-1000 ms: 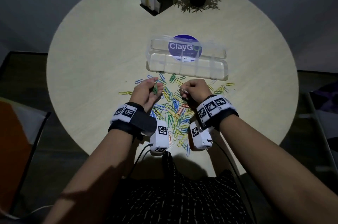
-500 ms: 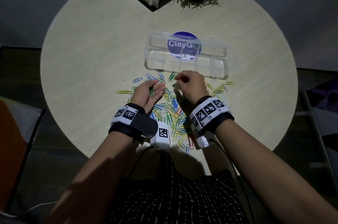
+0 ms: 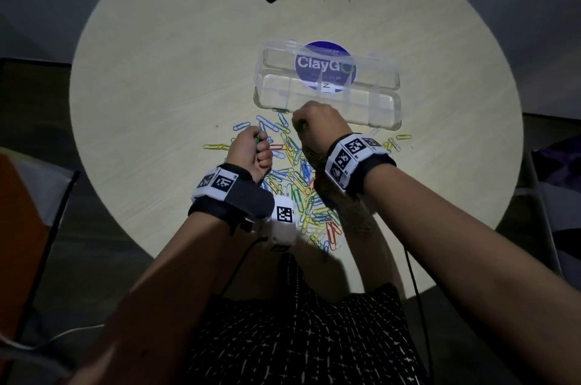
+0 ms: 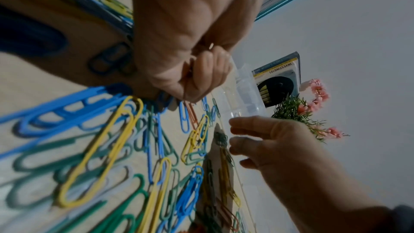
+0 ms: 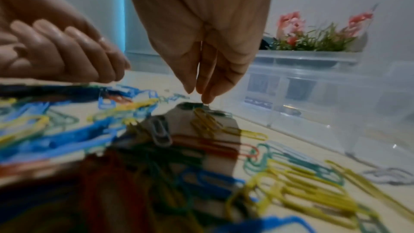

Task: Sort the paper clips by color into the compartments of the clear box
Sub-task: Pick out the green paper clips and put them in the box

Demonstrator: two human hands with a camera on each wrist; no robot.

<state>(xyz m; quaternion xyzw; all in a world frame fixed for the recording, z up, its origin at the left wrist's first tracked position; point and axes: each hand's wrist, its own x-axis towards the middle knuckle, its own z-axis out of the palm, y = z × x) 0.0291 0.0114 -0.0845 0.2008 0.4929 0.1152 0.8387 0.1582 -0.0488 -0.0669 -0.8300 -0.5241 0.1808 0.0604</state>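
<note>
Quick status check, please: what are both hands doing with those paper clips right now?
Left hand grips green clips. Right hand reaches fingertips down to a dark clip beside the clear box. Box compartments look unfilled; mixed pile still on the table. Nothing blocking.

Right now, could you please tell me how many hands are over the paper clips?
2. The left hand grips a green paper clip above the pile's left side; the right hand reaches fingertips down beside the clear box. None seems hidden.

Blue, yellow, green, orange paper clips (image 3: 301,192); clear box (image 3: 386,108); pale wood-grain table (image 3: 163,86); purple sticker (image 3: 325,65).
</note>
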